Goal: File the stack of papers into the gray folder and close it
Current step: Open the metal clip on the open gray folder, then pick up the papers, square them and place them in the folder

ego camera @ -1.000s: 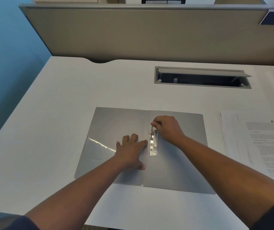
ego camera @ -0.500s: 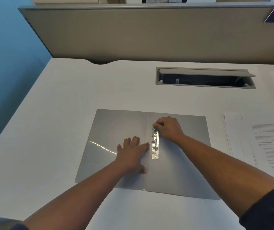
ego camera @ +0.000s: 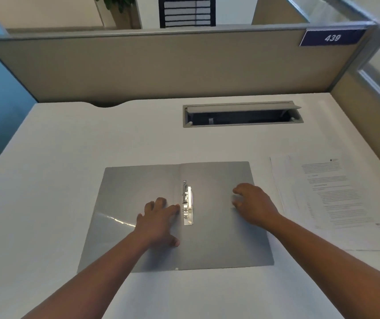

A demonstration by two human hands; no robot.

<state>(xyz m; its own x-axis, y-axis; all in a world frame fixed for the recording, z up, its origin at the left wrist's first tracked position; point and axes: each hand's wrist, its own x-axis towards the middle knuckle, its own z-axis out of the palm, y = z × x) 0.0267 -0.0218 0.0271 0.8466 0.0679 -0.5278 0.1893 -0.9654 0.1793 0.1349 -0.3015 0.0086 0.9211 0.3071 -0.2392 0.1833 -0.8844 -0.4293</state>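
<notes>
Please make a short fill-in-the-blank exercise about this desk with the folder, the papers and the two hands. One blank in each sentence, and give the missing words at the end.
1. The gray folder lies ____ on the desk.
2. The stack of papers lies to the ____ of the folder.
3. The ____ hand rests flat beside the metal clip.
4. The right hand holds ____.

Missing words: open; right; left; nothing

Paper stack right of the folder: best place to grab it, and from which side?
Judging from its pose, take the paper stack at its left long edge with the right hand, coming from the gray folder side. It lies flat on the desk, so slide fingers under that slightly fanned edge, thumb on top.
</notes>
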